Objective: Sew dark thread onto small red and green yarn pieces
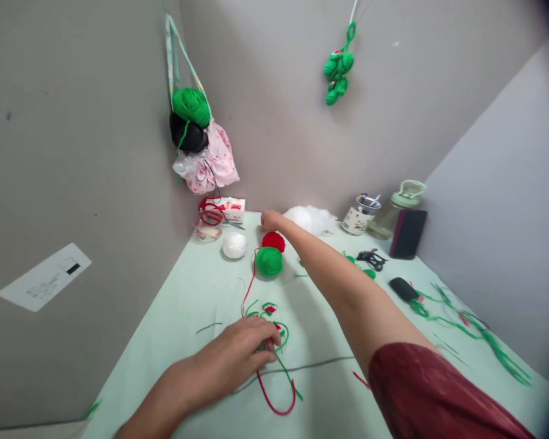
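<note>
My left hand (242, 350) rests on the pale green table (187, 305), fingers pinched on a small green and red crochet piece (269, 311) with red yarn looping below it. My right hand (270, 221) reaches far across the table, fingers curled over the red yarn ball (274, 241); whether it grips the ball I cannot tell. A green yarn ball (269, 261) lies just in front of the red one. A red strand runs from the balls toward my left hand.
A white yarn ball (234, 245), a small box (231, 207) and white stuffing (311, 218) lie at the back. A pen cup (359, 216), bottle (395, 210), dark case (407, 233), scissors (372, 259) and green strands (475, 332) are at right. Yarn bags (196, 134) hang on the wall.
</note>
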The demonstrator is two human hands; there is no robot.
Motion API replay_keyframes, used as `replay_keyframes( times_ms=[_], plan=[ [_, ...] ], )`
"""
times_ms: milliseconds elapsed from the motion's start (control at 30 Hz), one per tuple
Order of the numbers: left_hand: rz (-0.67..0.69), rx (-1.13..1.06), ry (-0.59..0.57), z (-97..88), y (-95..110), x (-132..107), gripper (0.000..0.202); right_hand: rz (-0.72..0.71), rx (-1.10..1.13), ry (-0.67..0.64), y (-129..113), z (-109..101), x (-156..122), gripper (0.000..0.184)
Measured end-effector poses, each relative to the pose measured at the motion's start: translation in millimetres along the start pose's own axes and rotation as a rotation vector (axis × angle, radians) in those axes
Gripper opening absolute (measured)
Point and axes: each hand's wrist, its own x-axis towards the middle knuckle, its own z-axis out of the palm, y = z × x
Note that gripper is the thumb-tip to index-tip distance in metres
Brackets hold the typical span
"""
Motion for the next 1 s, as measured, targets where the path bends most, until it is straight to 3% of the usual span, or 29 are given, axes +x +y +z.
replay_keyframes(
  times_ms=[167,300,367,400,433,533,667,767,900,1000],
  plan=[
    [-0.006,-0.045,0.243,-17.3,-7,-1,0.013,-0.097,0.235,-0.011,9,-3,-2,0.015],
    [-0.112,-0.041,0.561,-28.4,-22,-3,0.02,-0.306,0.496,-0.096,-8,-13,-46,0.011],
    [-0.197,-0.077,0.725,-32.8,-27,-4,0.024,-0.536,0.737,-0.362,-26,-14,-83,0.016],
    [-0.219,-0.102,0.776,-34.6,-27,-4,0.025,-0.611,0.743,-0.51,-35,-13,-103,0.017],
    [-0.217,-0.13,0.791,-36.1,-27,-4,0.026,-0.659,0.71,-0.616,-44,-11,-122,0.017],
    [-0.161,-0.188,0.698,-37.6,-22,-4,0.032,-0.684,0.81,-0.644,-59,-2,-160,0.013],
    [-0.127,-0.228,0.631,-33.0,-18,-2,0.035,-0.632,1.004,-0.596,-56,9,-170,0.019],
    [-0.135,-0.266,0.638,-27.3,-18,0,0.031,-0.626,0.933,-0.391,-49,14,-172,0.018],
    [-0.186,-0.341,0.676,-20.0,-21,4,0.035,-0.75,0.72,-0.098,-48,23,-183,0.004],
    [-0.207,-0.393,0.719,-18.5,-25,3,0.036,-0.711,0.799,0.034,-47,25,-183,0.004]
  ],
)
